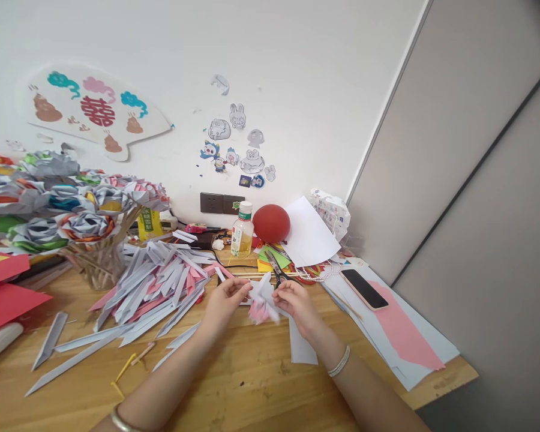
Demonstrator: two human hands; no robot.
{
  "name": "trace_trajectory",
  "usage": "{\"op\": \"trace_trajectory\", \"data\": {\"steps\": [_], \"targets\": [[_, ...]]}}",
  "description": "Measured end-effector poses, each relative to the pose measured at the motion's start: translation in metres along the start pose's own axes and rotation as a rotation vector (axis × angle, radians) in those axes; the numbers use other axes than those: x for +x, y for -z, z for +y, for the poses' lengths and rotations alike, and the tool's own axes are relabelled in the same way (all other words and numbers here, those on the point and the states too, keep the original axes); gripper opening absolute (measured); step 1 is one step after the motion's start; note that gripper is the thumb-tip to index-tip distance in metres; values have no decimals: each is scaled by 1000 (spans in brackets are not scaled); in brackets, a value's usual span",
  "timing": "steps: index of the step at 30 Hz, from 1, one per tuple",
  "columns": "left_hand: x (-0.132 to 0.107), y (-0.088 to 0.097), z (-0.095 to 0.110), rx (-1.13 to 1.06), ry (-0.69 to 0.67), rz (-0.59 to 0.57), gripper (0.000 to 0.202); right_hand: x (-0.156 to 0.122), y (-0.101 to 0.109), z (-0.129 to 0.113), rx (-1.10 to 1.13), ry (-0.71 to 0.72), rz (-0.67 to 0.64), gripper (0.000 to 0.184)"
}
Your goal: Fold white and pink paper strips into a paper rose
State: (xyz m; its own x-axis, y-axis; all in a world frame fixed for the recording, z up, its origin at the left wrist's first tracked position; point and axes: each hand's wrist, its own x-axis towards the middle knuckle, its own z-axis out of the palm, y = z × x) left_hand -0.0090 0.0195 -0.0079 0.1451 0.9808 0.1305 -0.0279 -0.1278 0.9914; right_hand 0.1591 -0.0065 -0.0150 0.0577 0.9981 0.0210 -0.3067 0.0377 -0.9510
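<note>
Between my two hands, above the wooden table, is a small white-and-pink folded paper piece [261, 300], partly smeared by motion. My left hand [225, 301] is closed in a pinch at its left side. On the other side, the fingertips of my right hand [297, 305] pinch its right edge. Black-handled scissors [276, 268] lie just behind, with the blades pointing away. A white paper strip [300, 342] rests on the table below my right hand. To the left spreads a heap of folded white and pink paper strips [157, 282].
Paper flowers on sticks fill a clear container [99, 264] at left, beside red paper [9, 303]. A bottle [242, 231] and red balloon [271, 223] stand at the back. A phone [364, 289] lies on pink and white sheets [405, 327] at right, near the table edge.
</note>
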Motion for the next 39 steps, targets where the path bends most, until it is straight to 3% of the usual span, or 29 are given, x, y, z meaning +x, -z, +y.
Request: {"op": "trace_trajectory", "data": {"steps": [4,11,15,19,24,29,39], "targets": [[-1,-1,1,66,-55,-17,32,0,-2,9,-163,-53,-63,15],[-2,-4,-3,236,-141,-32,26,-6,-6,13,-620,283,-176,16],[-2,-4,1,162,-83,-108,28,-10,-8,10,-822,333,-177,26],[-3,-1,8,129,-65,-129,28,-7,-4,9,-662,209,-251,20],[-1,7,13,286,-98,-177,28,-6,-2,1,-397,129,-380,21],[3,11,9,304,-85,-244,24,-8,-2,-5,-304,52,-457,25],[2,7,8,232,-79,-139,21,-5,-2,2,-309,36,-407,26]]}}
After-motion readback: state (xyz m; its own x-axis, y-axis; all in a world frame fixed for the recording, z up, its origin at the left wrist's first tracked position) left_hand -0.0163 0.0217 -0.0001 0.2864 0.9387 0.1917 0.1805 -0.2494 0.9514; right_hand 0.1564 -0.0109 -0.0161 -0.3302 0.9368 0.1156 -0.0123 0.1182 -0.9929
